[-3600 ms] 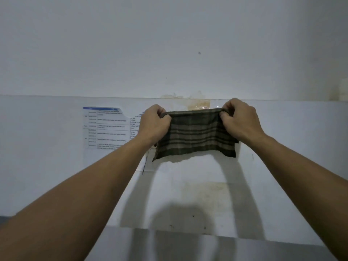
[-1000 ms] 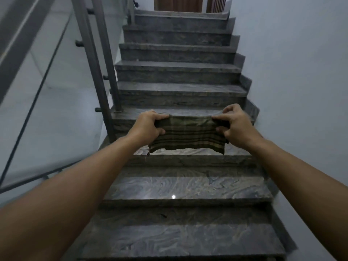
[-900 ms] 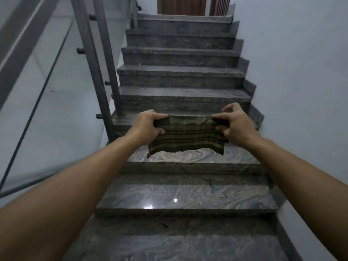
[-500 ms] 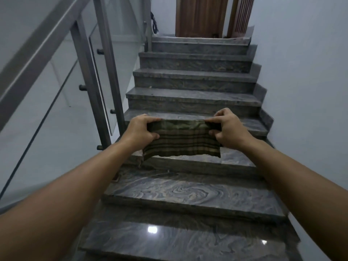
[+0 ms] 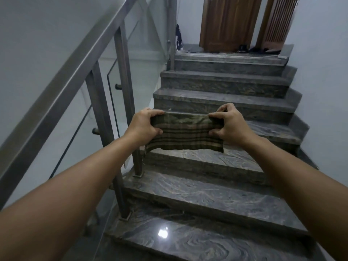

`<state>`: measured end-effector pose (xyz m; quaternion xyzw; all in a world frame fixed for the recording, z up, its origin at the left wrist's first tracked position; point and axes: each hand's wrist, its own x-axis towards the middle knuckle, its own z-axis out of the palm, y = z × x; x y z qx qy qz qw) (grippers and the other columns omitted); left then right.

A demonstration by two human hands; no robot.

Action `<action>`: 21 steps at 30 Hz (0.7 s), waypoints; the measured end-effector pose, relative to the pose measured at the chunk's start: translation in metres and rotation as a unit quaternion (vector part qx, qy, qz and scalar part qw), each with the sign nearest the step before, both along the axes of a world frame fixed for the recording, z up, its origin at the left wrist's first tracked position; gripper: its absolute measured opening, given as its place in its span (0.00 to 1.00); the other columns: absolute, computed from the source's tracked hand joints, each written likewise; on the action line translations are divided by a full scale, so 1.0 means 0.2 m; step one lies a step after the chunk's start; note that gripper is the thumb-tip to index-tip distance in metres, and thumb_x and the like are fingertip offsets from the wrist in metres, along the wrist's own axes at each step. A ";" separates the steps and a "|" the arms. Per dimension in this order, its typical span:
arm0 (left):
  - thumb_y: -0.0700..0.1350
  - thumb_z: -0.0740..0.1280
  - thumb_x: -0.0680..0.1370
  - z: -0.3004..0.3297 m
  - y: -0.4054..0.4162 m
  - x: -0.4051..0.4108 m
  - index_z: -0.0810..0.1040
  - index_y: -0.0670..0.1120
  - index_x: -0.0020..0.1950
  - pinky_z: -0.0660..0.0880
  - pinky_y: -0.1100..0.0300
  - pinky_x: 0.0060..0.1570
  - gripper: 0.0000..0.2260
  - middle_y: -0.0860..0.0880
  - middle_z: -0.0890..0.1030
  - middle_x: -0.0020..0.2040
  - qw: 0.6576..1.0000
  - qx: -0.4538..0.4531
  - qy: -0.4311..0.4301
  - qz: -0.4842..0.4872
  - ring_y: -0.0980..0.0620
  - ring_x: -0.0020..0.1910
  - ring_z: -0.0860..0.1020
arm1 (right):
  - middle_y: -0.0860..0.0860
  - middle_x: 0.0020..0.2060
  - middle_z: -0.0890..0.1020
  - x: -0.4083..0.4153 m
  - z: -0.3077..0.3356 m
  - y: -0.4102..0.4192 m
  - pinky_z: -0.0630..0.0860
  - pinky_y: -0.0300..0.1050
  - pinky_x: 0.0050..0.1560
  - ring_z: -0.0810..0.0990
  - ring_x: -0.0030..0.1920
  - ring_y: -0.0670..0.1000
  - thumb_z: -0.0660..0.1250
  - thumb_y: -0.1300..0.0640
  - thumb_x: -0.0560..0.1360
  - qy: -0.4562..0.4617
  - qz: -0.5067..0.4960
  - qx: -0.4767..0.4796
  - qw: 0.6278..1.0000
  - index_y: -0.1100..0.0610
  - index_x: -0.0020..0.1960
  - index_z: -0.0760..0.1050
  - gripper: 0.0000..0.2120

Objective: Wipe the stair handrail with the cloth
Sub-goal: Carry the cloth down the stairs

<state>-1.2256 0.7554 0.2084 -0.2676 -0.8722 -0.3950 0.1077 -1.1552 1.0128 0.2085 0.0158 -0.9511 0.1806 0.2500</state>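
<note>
A dark green plaid cloth [image 5: 185,133] is stretched flat between both hands in front of me, over the stairs. My left hand [image 5: 144,126] grips its left edge and my right hand [image 5: 228,125] grips its right edge. The brushed steel handrail [image 5: 62,87] slopes up from lower left to upper middle, well left of the cloth. Neither hand nor the cloth touches the rail.
Steel posts [image 5: 126,95] and glass panels [image 5: 145,59] stand under the rail on the left. Grey marble steps [image 5: 207,194] rise to a landing with a wooden door [image 5: 227,23] and shoes [image 5: 243,48]. A white wall [image 5: 323,72] bounds the right side.
The view turned from a wall to the staircase and has since tilted up, bringing the handrail and the door into sight. Both hands kept the cloth stretched between them throughout.
</note>
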 end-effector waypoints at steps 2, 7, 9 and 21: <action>0.36 0.74 0.69 0.11 0.04 -0.14 0.74 0.47 0.66 0.71 0.58 0.59 0.26 0.52 0.74 0.52 1.000 -0.007 0.000 -0.006 0.53 0.54 0.72 | 0.51 0.52 0.66 -0.13 0.11 0.04 0.66 0.38 0.58 0.68 0.54 0.49 0.78 0.59 0.64 0.006 0.000 -0.002 1.000 0.60 0.63 0.75 0.29; 0.35 0.75 0.68 0.37 0.20 -0.43 0.76 0.47 0.65 0.72 0.59 0.59 0.26 0.50 0.75 0.54 1.000 -0.009 0.011 -0.005 0.52 0.54 0.74 | 0.52 0.53 0.66 -0.39 0.38 0.18 0.66 0.38 0.58 0.68 0.53 0.48 0.79 0.56 0.63 0.004 0.002 -0.011 1.000 0.61 0.63 0.75 0.31; 0.35 0.75 0.68 0.47 0.27 -0.54 0.76 0.47 0.65 0.72 0.60 0.59 0.26 0.51 0.75 0.53 1.000 -0.007 0.009 -0.005 0.52 0.53 0.74 | 0.52 0.53 0.66 -0.50 0.47 0.27 0.66 0.37 0.58 0.67 0.53 0.48 0.78 0.55 0.64 0.000 0.007 -0.017 1.000 0.61 0.64 0.75 0.30; 0.36 0.75 0.68 1.17 0.69 -1.11 0.76 0.46 0.65 0.71 0.61 0.53 0.26 0.48 0.76 0.51 0.997 0.003 0.046 0.055 0.51 0.51 0.74 | 0.53 0.53 0.68 -1.18 1.24 0.70 0.66 0.36 0.57 0.68 0.53 0.48 0.79 0.57 0.64 0.044 0.047 -0.003 0.998 0.61 0.62 0.76 0.29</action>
